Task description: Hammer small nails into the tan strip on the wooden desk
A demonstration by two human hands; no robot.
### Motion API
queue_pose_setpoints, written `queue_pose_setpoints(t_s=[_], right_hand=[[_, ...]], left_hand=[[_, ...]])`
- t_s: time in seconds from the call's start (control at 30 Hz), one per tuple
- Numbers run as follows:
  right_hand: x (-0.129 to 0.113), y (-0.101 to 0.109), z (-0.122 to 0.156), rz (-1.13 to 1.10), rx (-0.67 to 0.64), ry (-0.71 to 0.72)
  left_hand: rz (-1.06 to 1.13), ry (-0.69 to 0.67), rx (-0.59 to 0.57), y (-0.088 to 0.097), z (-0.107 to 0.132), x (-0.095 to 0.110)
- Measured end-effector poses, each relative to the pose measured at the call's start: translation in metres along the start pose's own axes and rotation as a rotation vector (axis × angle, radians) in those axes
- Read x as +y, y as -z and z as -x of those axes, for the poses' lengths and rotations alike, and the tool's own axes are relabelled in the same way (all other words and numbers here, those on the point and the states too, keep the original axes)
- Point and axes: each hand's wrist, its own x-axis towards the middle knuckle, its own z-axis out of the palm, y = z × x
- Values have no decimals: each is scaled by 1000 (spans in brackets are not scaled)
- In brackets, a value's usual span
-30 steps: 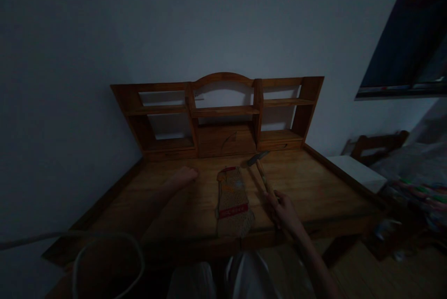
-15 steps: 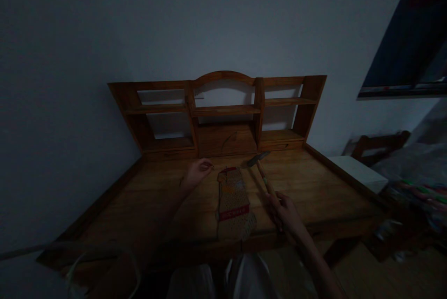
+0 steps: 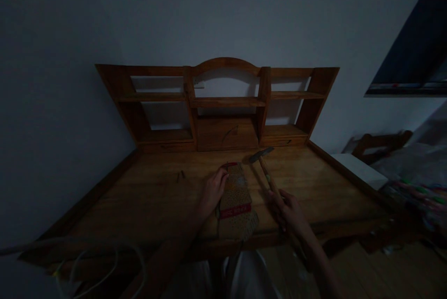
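My right hand [image 3: 288, 210] is wrapped round the wooden handle of a hammer [image 3: 268, 178]. The dark metal head points away from me, slightly above the desk. My left hand [image 3: 213, 189] is closed in a pinch over the upper left edge of a flat, speckled brown piece [image 3: 237, 194] that looks like cardboard, with a red printed band. Whatever sits between the left fingertips is too small and dark to make out. The flat piece lies on the wooden desk [image 3: 146, 201], its near end at the front edge.
Two thin dark sticks or nails [image 3: 180, 176] lie on the desk left of my left hand. A wooden shelf unit [image 3: 226, 102] stands along the back. A pale cable [image 3: 70, 239] crosses the lower left. To the right are a white surface [image 3: 359, 171] and a chair back [image 3: 382, 143].
My left hand has moved right, from beside the flat piece onto its upper left edge, uncovering the thin dark sticks. The hammer stays in my right hand, nearly in place. The view has shifted slightly.
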Motion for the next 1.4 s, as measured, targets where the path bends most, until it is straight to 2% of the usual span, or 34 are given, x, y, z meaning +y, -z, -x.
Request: queue_pose_setpoints(t_s=[0.23, 0.43, 0.83, 1.23, 1.4], right_hand=[[-6, 0, 3, 13, 10, -22], [-8, 0, 3, 10, 8, -62], [-10, 0, 3, 32, -20, -54], [-17, -1, 5, 32, -26, -50], [-15, -2, 7, 68, -31, -31]], left_hand=[[215, 152, 61, -7, 1, -12], [301, 170, 70, -12, -2, -19], [201, 121, 6, -6, -1, -9], [134, 99, 28, -8, 0, -15], [172, 102, 19, -10, -1, -19]])
